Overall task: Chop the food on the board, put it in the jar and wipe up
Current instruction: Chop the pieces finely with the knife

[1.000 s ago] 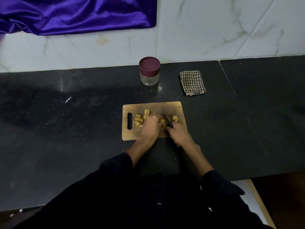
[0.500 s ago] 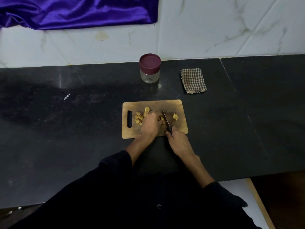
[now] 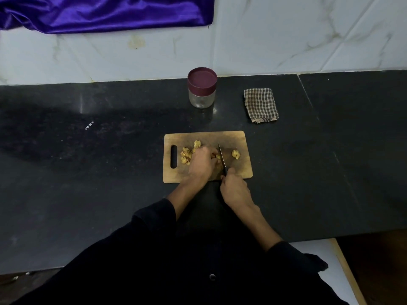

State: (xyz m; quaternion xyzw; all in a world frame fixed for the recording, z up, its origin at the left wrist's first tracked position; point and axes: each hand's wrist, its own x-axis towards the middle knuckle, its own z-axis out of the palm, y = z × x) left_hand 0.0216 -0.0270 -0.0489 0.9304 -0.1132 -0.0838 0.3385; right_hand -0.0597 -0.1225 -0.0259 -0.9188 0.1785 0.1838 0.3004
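- Against the frame half a second back, little has changed: the left hand [image 3: 201, 162] is on the same spot over the food, and the right hand [image 3: 234, 188] with the knife [image 3: 222, 158] has hardly shifted; the blade lies at about the same slant.
- The left hand's fingers are curled down onto a piece of yellowish food [image 3: 217, 156] in the middle of the wooden chopping board [image 3: 242, 168], just left of the blade.
- The right hand's fingers are wrapped round the dark knife handle at the board's near edge; the blade points away from the person.
- Count: one board, one knife, one jar, one cloth. The food sits in about three groups: a cluster by the board's handle slot, the piece under the left hand, and one lone chunk right of the blade. An exact piece count I cannot tell.
- The glass jar [image 3: 202, 88] with its maroon lid on stands behind the board, near the wall, well apart from it.
- A folded checked cloth [image 3: 261, 105] lies to the jar's right.
- The black tabletop [image 3: 88, 172] runs wide and bare on both sides of the board; its near edge drops off by the person's right sleeve.
- A purple satin cloth [image 3: 105, 13] hangs on the marble wall.
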